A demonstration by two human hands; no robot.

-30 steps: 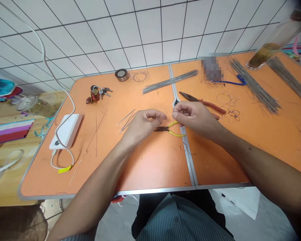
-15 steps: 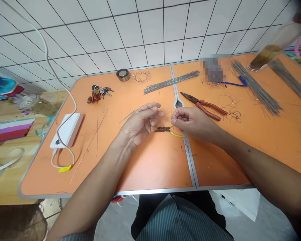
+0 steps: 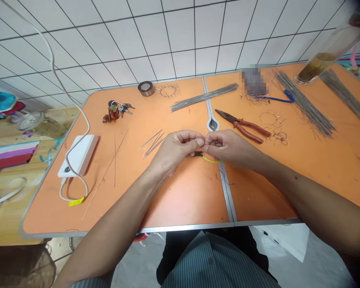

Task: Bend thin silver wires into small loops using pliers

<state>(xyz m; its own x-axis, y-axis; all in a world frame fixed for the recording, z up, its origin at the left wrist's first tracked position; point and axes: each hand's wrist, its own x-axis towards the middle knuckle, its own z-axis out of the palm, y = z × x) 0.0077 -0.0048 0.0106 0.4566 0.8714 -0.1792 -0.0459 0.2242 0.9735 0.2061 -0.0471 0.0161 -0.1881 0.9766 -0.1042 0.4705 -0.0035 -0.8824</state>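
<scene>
My left hand (image 3: 183,150) and my right hand (image 3: 223,146) meet fingertip to fingertip over the middle of the orange table (image 3: 180,200). Both are closed in a pinch on a thin wire (image 3: 204,157), of which only a short end shows below the fingers. Directly under them lie small pliers with yellow handles (image 3: 211,160), their jaws partly covered by my left hand. Several short wire pieces (image 3: 153,146) rest just left of my left hand. Beyond my right hand, larger long-nose pliers with red handles (image 3: 243,126) lie with their handles apart.
Bundles of straight wire (image 3: 204,97) lie at the back and right. Along the back are a tape roll (image 3: 146,88), a wire ring (image 3: 168,91) and keys (image 3: 120,110). A white power bank (image 3: 78,155) with a cable sits left. A glass bottle (image 3: 316,68) stands back right.
My left hand has moved right and closed from a loose, open pose, its fingertips now at the right hand's. Short wires beside it have come into view. My right hand has barely moved.
</scene>
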